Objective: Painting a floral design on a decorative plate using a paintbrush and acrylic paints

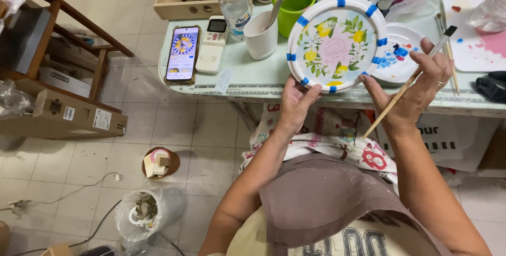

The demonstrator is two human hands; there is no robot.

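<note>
1. The left hand (296,103) grips the lower rim of a round painted plate (337,45), thumb on its face and fingers behind, holding it tilted up toward the camera over the table's near edge.
2. The plate shows yellow lemons with green leaves around a pink centre, and short strips of blue tape cross its white rim.
3. The right hand (416,90) touches the plate's lower right rim with its fingertips and is closed around a long wooden paintbrush (408,82), whose bristle end points up and away to the right.
4. Just behind the plate, to its right, lies a white palette plate (403,58) smeared with blue paint.
5. Behind the plate to the left stand a white cup (261,37) and a green mug (298,3); a clear water bottle (234,5) stands left of those.
6. Further left of the grip, a white remote control (212,45) and a smartphone (182,54) with a lit screen lie flat.
7. All rest on a pale green table (247,76) with a paint-marked edge; a white sheet with pink paint (482,40) lies at its far right.
8. Below the hands, a patterned cloth (337,140) covers the person's lap.
9. The floor is of worn pale tiles (174,129), with a cardboard box (63,113) beneath a wooden frame (74,29) on the left.
</note>
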